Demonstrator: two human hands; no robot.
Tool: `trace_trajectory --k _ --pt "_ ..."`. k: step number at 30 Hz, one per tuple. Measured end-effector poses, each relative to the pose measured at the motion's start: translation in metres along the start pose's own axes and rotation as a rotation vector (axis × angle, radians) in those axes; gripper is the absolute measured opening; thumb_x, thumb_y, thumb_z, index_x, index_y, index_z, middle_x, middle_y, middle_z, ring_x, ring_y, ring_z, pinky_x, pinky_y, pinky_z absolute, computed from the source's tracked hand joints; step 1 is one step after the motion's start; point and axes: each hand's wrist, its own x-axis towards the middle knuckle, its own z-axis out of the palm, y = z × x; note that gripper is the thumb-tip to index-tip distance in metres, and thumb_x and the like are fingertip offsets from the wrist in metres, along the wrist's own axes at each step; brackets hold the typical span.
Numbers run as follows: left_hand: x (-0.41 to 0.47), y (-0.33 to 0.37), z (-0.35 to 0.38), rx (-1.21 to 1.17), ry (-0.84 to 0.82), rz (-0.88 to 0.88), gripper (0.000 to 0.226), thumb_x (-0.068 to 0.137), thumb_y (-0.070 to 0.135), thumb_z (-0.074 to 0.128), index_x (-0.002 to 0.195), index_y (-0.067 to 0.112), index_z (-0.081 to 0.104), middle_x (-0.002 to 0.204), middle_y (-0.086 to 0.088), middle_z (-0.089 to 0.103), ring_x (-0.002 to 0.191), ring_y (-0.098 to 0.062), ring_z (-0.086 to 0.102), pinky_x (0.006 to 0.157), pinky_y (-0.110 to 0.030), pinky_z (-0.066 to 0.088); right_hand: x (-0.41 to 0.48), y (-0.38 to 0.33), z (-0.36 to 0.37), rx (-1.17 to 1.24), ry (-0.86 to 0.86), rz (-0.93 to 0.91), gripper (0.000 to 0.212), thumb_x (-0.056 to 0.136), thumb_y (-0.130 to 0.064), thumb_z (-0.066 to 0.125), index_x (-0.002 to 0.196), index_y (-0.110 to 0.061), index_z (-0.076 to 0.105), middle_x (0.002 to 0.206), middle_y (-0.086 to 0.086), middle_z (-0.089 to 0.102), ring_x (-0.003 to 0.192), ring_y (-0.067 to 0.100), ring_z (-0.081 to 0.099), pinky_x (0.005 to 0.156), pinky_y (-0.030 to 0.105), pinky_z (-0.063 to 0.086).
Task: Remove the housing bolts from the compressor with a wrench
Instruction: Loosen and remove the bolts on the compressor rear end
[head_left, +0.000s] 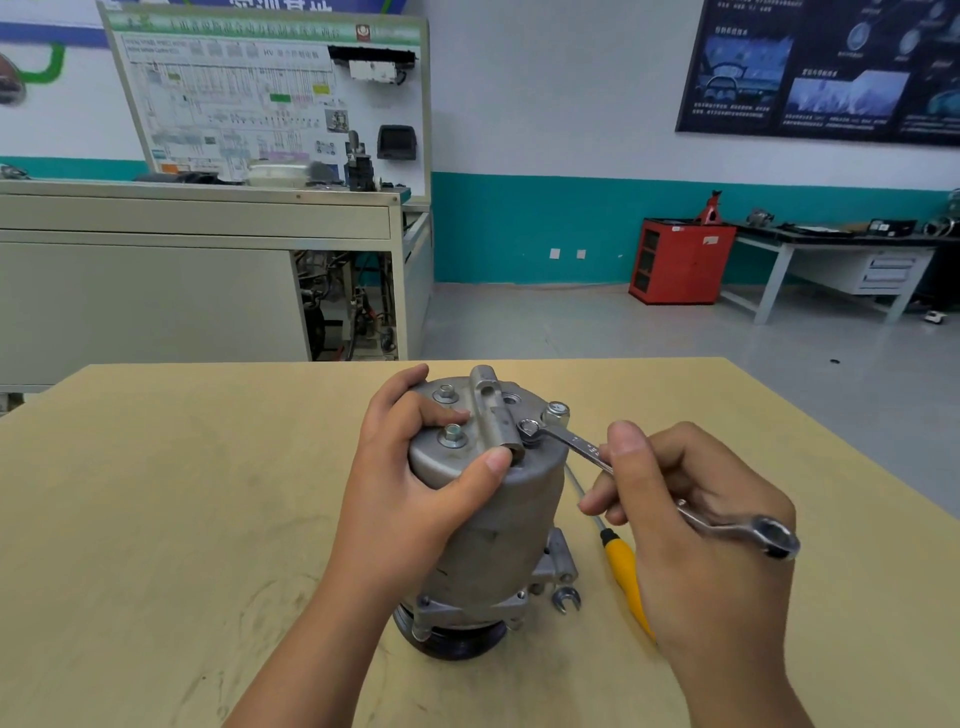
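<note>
a: where is the compressor found?
b: the compressor (498, 519), a dull grey cast-metal cylinder, is stood on end near the middle of the table (156, 493), with its black pulley end set against the pale, scuffed wooden top.

a: and the housing bolts?
b: four hex-headed housing bolts (453, 435) are seen on the flat upper face, beside a raised, rounded mounting lug. the fourth bolt (529, 429), on the right side, is enclosed by one head of the wrench (587, 448), a slim, polished steel bar with a ring at its free end.

a: how are the hands placed?
b: the housing's top edge is gripped by the left hand (415, 483), thumb and fingers curled against the metal. the wrench shaft is pinched by the right hand (696, 519), with the ring end left projecting past the knuckles.

a: what else is laid nearby?
b: a screwdriver (623, 571) with a smooth yellow handle is laid on the table just right of the compressor, partly hidden by the right hand. a small forked spanner head (566, 600) is seen by the base. a red cabinet (680, 260) is stood against the far teal wall.
</note>
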Motion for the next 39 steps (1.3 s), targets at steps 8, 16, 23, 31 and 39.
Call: trace_trajectory --k 8,16,23,31,39 --pt "-0.001 0.001 -0.001 -0.019 -0.01 -0.016 0.04 0.055 0.057 0.064 0.083 0.029 0.059 0.132 0.022 0.044 0.125 0.01 0.04 0.088 0.0 0.03 0.033 0.028 -0.009 0.439 -0.067 0.525 0.021 0.073 -0.031 0.064 0.061 -0.013 0.061 0.044 0.0 0.046 0.044 0.009 0.042 0.063 0.027 0.041" --pt "-0.001 0.0 -0.002 -0.033 -0.007 -0.015 0.041 0.054 0.057 0.065 0.084 0.03 0.059 0.134 0.022 0.042 0.125 0.011 0.04 0.089 0.0 0.031 0.073 0.051 0.036 0.27 -0.169 0.624 0.016 0.081 -0.027 0.072 0.073 -0.019 0.06 0.047 -0.015 0.044 0.057 0.01 0.034 0.063 0.025 0.032" --pt "0.0 -0.002 -0.004 -0.033 -0.014 0.013 0.04 0.056 0.054 0.065 0.084 0.026 0.06 0.134 0.018 0.044 0.127 0.006 0.04 0.09 -0.002 0.031 0.1 0.045 0.067 0.086 -0.597 0.568 0.022 0.076 -0.028 0.076 0.06 -0.015 0.069 0.052 -0.006 0.061 0.055 0.013 0.057 0.064 0.03 0.047" --pt "0.002 -0.002 -0.002 -0.03 -0.026 0.008 0.038 0.056 0.055 0.065 0.083 0.029 0.059 0.135 0.016 0.043 0.127 0.007 0.04 0.092 -0.003 0.032 0.113 0.04 0.074 0.097 -0.665 0.453 0.025 0.086 -0.02 0.066 0.087 0.005 0.067 0.047 -0.004 0.054 0.045 0.007 0.048 0.048 0.019 0.04" --pt "0.0 -0.001 -0.004 -0.034 -0.029 -0.002 0.039 0.055 0.054 0.065 0.083 0.027 0.059 0.135 0.017 0.043 0.123 0.013 0.04 0.089 -0.002 0.031 0.112 0.043 0.068 0.616 -0.209 0.834 0.027 0.094 -0.014 0.054 0.068 -0.014 0.046 0.035 -0.007 0.035 0.031 0.006 0.031 0.052 0.023 0.028"
